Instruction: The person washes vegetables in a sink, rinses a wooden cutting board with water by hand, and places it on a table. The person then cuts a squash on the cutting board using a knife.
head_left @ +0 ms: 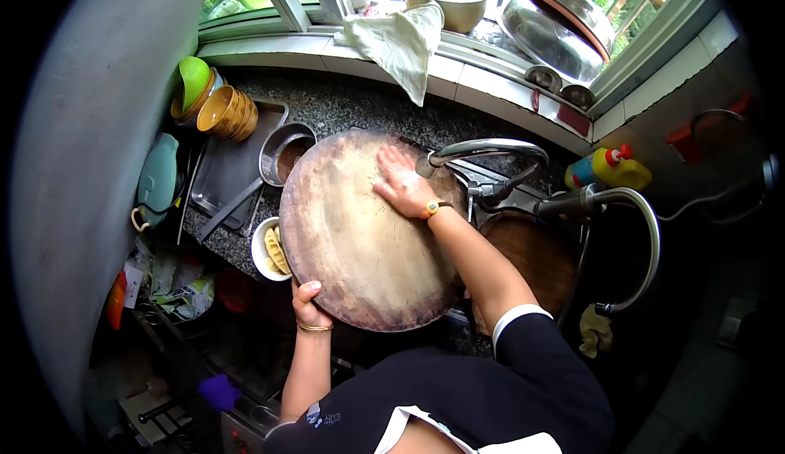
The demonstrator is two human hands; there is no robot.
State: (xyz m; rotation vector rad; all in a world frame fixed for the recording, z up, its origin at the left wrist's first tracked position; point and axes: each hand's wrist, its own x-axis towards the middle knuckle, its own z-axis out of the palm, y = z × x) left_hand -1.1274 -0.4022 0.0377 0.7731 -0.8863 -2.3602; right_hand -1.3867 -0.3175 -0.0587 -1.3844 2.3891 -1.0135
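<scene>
Over the countertop's [327, 102] front edge, near the faucet [486, 147], is the round board [360, 237]; your right hand [402, 186] lies flat on it, your left hand [309, 305] grips its rim. Keep that grip firm so the board won't knock the white bowl [258, 251].

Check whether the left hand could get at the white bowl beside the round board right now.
Probably yes, after letting go: the left hand grips the edge of the round board, close to the white bowl. The board hides the bowl's right side from this view, but its left side looks open.
</scene>
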